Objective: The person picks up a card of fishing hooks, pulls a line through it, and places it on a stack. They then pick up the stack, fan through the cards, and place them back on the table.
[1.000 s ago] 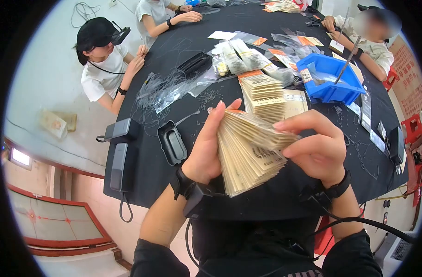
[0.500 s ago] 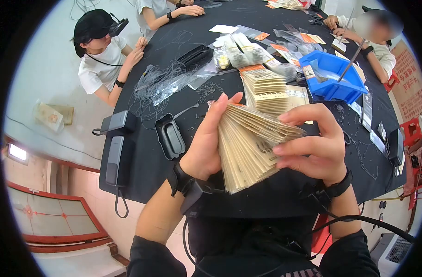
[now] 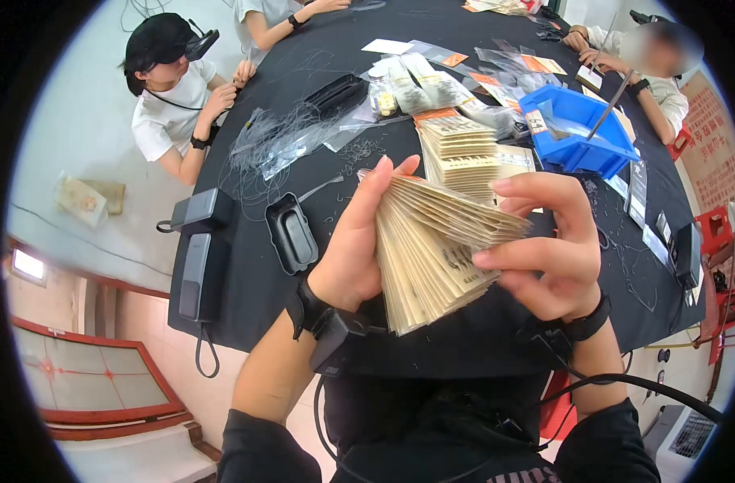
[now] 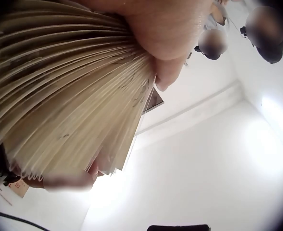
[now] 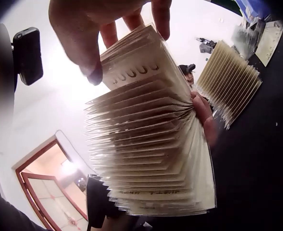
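A thick fanned stack of cream card packets [image 3: 424, 266] in clear sleeves is held up over the near table edge. My left hand [image 3: 347, 253] grips the stack by its gathered end, thumb along the near face. At the opposite side, my right hand [image 3: 557, 241] pinches the corners of the upper packets between thumb and fingers. In the right wrist view, dark hook shapes show on the front packet [image 5: 136, 72], and the sleeves spread apart below it. Behind the hands, a second fanned stack of similar packets [image 3: 462, 153] lies on the black table.
A blue bin [image 3: 577, 141] stands at right, with clear bags [image 3: 420, 84] and a jar [image 3: 381, 92] at the back. Left are a black tray [image 3: 291, 233], tangled clear line [image 3: 275, 145], scattered small hooks [image 3: 359, 149] and two dark power banks [image 3: 200, 274]. Other people sit round the table.
My right fingers have shifted along the upper packets' corners, and those packets now fan further from the lower ones. My left hand keeps its grip. The head view has shifted slightly.
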A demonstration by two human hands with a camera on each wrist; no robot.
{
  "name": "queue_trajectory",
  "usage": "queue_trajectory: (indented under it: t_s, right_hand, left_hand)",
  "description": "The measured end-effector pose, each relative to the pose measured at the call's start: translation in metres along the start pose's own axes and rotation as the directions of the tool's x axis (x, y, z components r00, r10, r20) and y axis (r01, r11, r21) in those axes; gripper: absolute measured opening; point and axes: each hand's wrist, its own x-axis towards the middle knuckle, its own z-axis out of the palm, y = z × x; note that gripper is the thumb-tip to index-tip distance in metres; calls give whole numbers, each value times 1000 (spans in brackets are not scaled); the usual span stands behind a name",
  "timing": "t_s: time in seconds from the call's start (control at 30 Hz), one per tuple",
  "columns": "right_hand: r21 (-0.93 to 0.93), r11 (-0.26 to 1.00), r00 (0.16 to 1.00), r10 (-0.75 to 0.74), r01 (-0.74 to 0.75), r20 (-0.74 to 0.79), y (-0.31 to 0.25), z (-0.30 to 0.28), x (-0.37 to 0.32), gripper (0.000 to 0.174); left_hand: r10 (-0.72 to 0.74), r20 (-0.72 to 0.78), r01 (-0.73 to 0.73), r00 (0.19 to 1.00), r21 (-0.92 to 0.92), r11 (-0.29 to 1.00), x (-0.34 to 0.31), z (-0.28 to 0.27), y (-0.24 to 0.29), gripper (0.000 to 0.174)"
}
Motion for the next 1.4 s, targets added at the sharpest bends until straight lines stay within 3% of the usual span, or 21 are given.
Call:
queue_trajectory:
  t_s: [0.5,0.63,0.8,1.13,1.23,1.4]
  right_hand:
    - [-71,997,991,-44,35,-123,1,9,-4,31]
    - [-114,988,993,-110,104,-44,7,4,-3,35]
    - [-37,998,999,42,-41,26,-11,2,2,38]
    - [-120,992,999,-40,38,-12,-4,9,0,32]
    - [-87,995,992,-66,57,-104,-2,11,-6,33]
    - [-118,990,997,-80,77,-14,3,3,-2,35]
  left_hand:
    - [20,-37,-18,999,47,999,2,-2,0,63]
    - [24,-46,-21,999,54,998,0,2,0,63]
    - [20,-53,-17,998,43,999,-1,5,1,63]
    - [26,-50,-24,998,44,999,-2,5,2,63]
    - [27,-35,-26,999,36,999,-2,6,2,63]
    - [39,-62,-34,997,74,997,-3,10,2,62]
